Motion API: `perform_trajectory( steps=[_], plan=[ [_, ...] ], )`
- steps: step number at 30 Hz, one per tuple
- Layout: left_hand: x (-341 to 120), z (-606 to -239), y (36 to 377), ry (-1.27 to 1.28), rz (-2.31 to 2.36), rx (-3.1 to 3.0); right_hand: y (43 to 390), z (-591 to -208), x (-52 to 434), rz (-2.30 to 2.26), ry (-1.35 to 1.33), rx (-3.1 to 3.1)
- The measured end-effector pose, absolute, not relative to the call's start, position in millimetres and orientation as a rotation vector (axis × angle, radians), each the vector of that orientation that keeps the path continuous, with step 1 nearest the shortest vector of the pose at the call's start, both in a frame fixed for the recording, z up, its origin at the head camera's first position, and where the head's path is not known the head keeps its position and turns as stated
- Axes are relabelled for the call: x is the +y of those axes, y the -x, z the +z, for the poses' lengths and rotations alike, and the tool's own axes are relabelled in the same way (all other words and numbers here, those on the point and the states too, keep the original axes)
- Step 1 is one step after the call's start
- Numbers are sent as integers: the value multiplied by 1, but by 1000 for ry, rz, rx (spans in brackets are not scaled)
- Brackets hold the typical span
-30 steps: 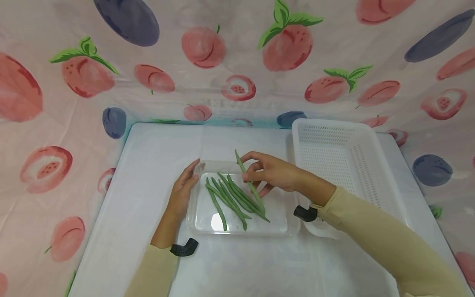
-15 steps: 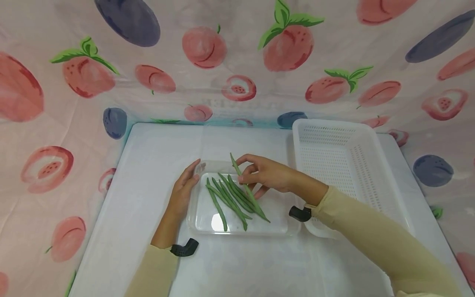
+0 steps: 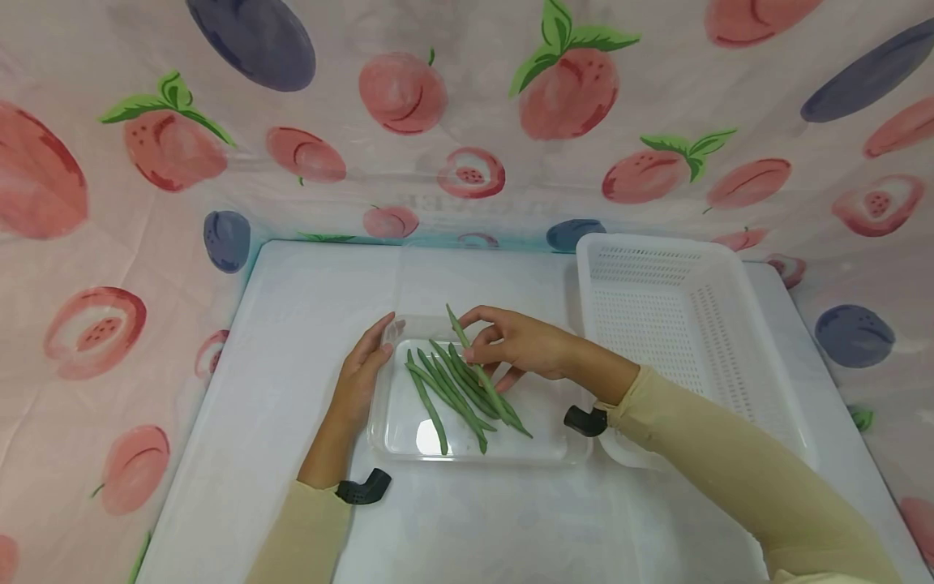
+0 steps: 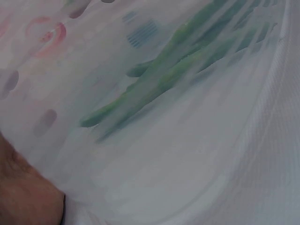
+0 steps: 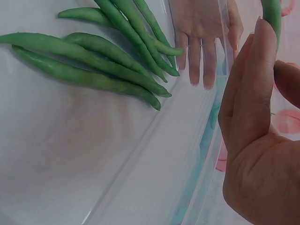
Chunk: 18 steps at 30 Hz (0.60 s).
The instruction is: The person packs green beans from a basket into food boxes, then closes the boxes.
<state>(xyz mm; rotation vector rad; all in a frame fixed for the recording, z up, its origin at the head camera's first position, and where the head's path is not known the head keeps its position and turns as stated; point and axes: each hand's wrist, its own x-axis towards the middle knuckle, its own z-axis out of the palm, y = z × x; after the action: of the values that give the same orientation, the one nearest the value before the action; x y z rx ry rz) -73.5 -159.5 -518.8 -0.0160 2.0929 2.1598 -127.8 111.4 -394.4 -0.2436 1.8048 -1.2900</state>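
My right hand point(image 3: 529, 345) pinches one green bean point(image 3: 458, 328) between thumb and fingertips, over the clear plastic tray point(image 3: 543, 405). The bean slants down across several other green beans point(image 3: 430, 397) on the tray floor. Against the tray's left side rests my left hand point(image 3: 357, 377), its thumb up at the rim. In the right wrist view, that hand's straight fingers point(image 5: 194, 56) show through the clear wall, and the held bean point(image 5: 272, 16) rises past my right fingertips. Blurred beans point(image 4: 164, 79) show through the wall in the left wrist view.
A white perforated basket point(image 3: 762, 341) stands right of the tray, under my right forearm. Both sit on a white-covered table point(image 3: 306, 284). Fruit-printed sheeting point(image 3: 306, 195) rises around the back and sides. Each wrist carries a small black camera mount point(image 3: 365, 487).
My right hand has moved slightly left with the pinched bean, whose lower end now overlaps the other beans more. The left hand and the tray stay where they were.
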Motion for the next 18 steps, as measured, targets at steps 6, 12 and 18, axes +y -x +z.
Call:
perform_trajectory(
  steps=[6, 12, 18],
  plan=[
    [-159, -519, 74, 10, 2166, 2089, 129, -394, 113, -1303, 252, 1781],
    [-159, -518, 74, 13, 2169, 2085, 130, -394, 116, -1313, 253, 1783],
    [-159, -518, 73, 24, 2158, 2091, 131, -389, 121, -1327, 252, 1804]
  ],
)
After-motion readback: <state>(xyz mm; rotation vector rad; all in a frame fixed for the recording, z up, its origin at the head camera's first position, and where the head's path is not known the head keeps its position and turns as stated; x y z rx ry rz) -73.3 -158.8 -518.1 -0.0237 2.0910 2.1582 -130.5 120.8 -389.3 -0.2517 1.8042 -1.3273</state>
